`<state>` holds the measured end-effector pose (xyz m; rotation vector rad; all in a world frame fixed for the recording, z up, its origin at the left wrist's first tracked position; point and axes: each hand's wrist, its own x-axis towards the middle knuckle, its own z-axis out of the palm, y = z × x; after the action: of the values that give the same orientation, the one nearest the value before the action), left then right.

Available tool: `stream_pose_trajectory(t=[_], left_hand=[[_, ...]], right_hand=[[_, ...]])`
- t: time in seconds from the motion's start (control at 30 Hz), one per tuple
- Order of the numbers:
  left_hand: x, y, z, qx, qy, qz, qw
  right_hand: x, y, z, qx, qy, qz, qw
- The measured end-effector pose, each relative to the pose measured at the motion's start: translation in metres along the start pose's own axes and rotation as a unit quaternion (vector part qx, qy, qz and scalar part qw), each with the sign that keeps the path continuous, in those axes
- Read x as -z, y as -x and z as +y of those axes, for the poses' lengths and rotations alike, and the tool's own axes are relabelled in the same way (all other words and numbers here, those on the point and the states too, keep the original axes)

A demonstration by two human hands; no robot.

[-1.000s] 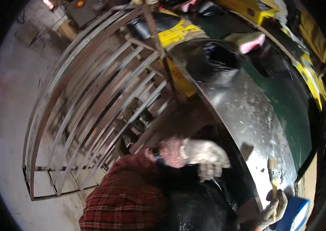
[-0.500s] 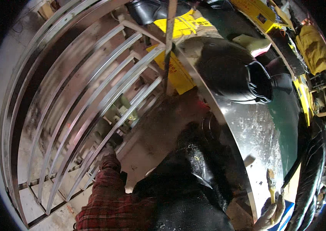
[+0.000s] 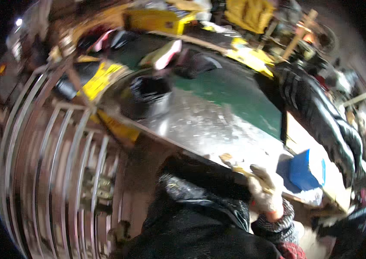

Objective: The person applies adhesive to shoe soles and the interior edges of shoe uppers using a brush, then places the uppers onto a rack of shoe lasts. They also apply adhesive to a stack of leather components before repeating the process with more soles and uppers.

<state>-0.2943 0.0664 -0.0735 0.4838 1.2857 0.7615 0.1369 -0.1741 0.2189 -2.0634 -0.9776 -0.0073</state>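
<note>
My right hand (image 3: 265, 187), in a pale glove with a grey knitted cuff, is closed around a paintbrush (image 3: 242, 171). The brush points left, its bristle end just over the near edge of a shiny metal-topped table (image 3: 200, 125). To the hand's right stands an open blue box (image 3: 306, 170). At the lower left, a dark smeared shape beside the metal rack (image 3: 65, 164) may be my left hand (image 3: 121, 231); its fingers cannot be made out. The rack is a frame of parallel metal bars.
A black bag-like container (image 3: 148, 93) stands on the table's left part, near a green area of the top. Yellow boxes (image 3: 153, 21) line the far side. Black shiny wrapped material (image 3: 317, 112) lies along the right. A yellow cloth (image 3: 250, 15) hangs at the back.
The view has swung right, shifting the table toward the middle and the rack lower left. My right hand now shows nearer the centre, still holding the brush. My left sleeve has dropped out of sight.
</note>
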Motion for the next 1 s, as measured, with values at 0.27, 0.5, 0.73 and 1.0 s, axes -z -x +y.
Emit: stream_pose_trajectory(t=[0.27,0.5,0.73,1.0], left_hand=[[-0.147,0.105,0.062,0.049,0.005,-0.268,0.962],[-0.31,0.118,0.064,0.114,-0.008,-0.592,0.798],[-0.358,0.131,0.0,0.192,0.017,-0.552,0.811],[-0.309,0.124,-0.022,0.14,-0.019,-0.419,0.897]], right_hand=[[0.094,0.015,0.055,0.089,0.077,0.172,0.978],[0.257,0.081,0.138,-0.135,0.148,0.393,0.897],[0.256,0.074,0.156,-0.17,0.1,0.314,0.929],[0.212,0.086,0.09,-0.147,-0.035,0.365,0.919]])
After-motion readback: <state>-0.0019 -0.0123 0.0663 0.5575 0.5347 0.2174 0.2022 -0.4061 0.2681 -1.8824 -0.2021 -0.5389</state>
